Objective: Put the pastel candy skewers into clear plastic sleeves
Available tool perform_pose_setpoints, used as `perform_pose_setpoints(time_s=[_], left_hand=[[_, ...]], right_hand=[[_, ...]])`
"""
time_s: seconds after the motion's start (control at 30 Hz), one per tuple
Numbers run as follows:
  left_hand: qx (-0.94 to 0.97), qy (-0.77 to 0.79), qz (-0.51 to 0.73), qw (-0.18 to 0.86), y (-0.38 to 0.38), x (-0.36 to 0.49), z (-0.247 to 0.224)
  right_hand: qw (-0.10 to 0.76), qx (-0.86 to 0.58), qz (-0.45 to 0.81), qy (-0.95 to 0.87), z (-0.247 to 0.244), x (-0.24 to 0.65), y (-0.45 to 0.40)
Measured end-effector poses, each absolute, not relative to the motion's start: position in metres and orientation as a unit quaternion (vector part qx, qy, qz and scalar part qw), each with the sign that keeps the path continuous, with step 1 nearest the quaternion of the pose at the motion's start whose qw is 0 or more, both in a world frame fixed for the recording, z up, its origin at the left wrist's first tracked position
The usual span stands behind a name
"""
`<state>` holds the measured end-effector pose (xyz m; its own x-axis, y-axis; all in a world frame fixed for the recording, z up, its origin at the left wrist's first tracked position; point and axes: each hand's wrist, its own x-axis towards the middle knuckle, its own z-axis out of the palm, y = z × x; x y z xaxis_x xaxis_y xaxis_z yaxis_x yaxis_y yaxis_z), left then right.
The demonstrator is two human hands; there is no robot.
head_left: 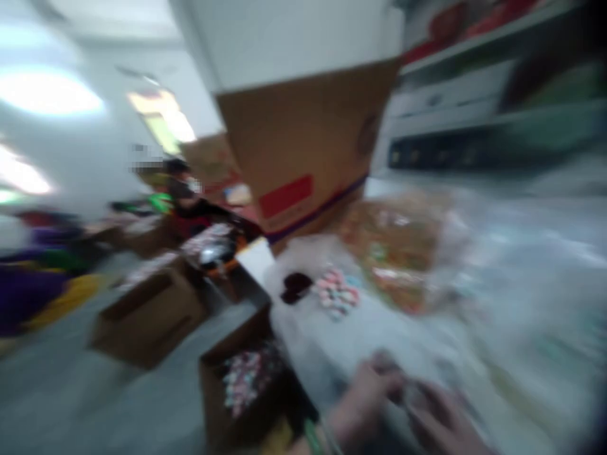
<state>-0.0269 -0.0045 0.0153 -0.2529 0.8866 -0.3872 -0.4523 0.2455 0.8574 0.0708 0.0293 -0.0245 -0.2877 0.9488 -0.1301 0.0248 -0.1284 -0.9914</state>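
Hands: left hand [355, 399] and right hand [443, 418] were close together, fingers bent, above the whitish surface [374, 332] | Grip: could not tell whether either was clamped on anything (everything was blurred) | Pieces: pink-and-white pile [337, 293] lay beyond them, beside a dark red object [296, 287] | Lower left: open carton [207, 392] held similar pieces

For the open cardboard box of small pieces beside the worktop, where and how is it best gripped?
Probably pinch the box at its left rim, coming from above left: the open top leaves that edge exposed, while plastic sheeting crowds its right side.
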Motion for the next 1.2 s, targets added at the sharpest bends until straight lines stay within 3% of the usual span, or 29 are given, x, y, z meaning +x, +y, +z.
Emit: perform_pose_setpoints(time_s=[0.17,0.33,0.7,1.03,1.2], left_hand=[[0.239,0.524,0.537,0.617,0.018,-0.03,0.011],[0.178,0.562,0.553,0.589,0.026,-0.031,-0.001],[0.104,0.529,0.608,0.583,0.014,-0.038,0.0],[0.096,0.554,0.625,0.541,0.01,-0.051,-0.013],[0.135,0.54,0.64,0.529,0.004,-0.049,-0.007]], right_hand=[[0.345,-0.519,0.612,-0.486,0.01,0.105,0.035],[0.308,-0.566,0.56,-0.521,-0.001,0.092,0.042],[0.324,-0.516,0.631,-0.48,-0.004,0.073,0.036],[0.284,-0.522,0.58,-0.557,-0.003,0.061,0.019],[0.335,-0.504,0.587,-0.538,0.006,0.057,0.021]])
